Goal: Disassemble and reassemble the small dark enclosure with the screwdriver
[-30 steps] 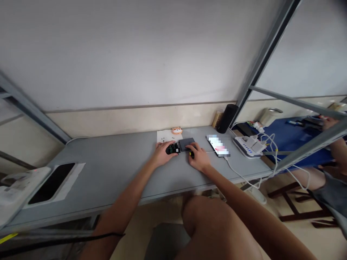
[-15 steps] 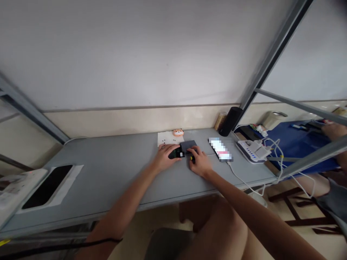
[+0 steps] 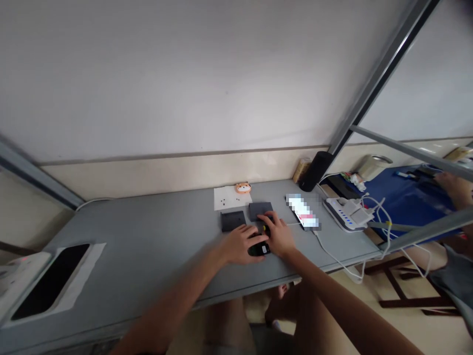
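Observation:
My left hand (image 3: 242,244) is closed around a small black device with a green circuit board (image 3: 257,249) and a white label, held low over the near part of the desk. Right beside it, my right hand (image 3: 280,235) is curled round a screwdriver (image 3: 294,224); a yellow and black handle shows at the fingers and the thin shaft points right. Its fingertips reach the near edge of a dark flat casing piece (image 3: 259,210). Another dark casing piece (image 3: 232,221) lies just beyond my left hand.
White paper (image 3: 225,198) with several tiny dark screws lies behind, with an orange animal-faced case (image 3: 243,188) on it. A lit phone (image 3: 303,212), a power strip (image 3: 349,215) and a black cylinder (image 3: 316,171) stand right. A dark tablet-like slab (image 3: 53,281) lies left.
My left hand has brought the circuit-board device nearer to me and rightward, beside my right hand. The second dark casing piece now shows on the desk. The camera view has shifted slightly.

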`<state>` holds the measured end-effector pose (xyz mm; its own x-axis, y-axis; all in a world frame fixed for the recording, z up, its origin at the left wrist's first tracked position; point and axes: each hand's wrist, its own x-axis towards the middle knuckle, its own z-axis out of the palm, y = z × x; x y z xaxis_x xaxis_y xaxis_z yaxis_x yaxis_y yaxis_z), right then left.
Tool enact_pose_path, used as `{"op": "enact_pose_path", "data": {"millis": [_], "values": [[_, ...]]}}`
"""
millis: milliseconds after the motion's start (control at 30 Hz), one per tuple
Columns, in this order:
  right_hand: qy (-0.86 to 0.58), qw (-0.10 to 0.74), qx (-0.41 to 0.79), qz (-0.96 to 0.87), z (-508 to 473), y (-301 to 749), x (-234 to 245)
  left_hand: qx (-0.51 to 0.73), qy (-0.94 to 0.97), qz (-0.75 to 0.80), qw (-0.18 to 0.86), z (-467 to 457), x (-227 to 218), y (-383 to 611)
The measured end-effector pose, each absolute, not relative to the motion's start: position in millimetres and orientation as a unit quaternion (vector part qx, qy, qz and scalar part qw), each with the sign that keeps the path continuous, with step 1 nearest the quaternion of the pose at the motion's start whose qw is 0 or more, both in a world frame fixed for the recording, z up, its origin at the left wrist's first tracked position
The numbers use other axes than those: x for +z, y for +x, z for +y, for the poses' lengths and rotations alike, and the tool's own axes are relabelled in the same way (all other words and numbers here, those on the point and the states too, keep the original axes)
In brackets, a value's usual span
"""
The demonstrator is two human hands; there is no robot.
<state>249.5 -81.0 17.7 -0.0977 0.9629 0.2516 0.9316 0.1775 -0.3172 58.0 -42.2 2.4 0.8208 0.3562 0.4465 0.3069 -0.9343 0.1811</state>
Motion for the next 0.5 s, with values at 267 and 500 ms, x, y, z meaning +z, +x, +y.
{"op": "enact_pose_path", "data": {"millis": [267,500], "values": [[-0.622,0.210,0.036,-0.753,-84.9,252.1,15.3,0.182,0.960,0.198,0.078,-41.8,7.6,47.9],[-0.624,0.201,0.018,-0.755,-84.4,248.9,14.2,0.186,0.956,0.206,0.095,-37.2,5.9,41.8]]}}
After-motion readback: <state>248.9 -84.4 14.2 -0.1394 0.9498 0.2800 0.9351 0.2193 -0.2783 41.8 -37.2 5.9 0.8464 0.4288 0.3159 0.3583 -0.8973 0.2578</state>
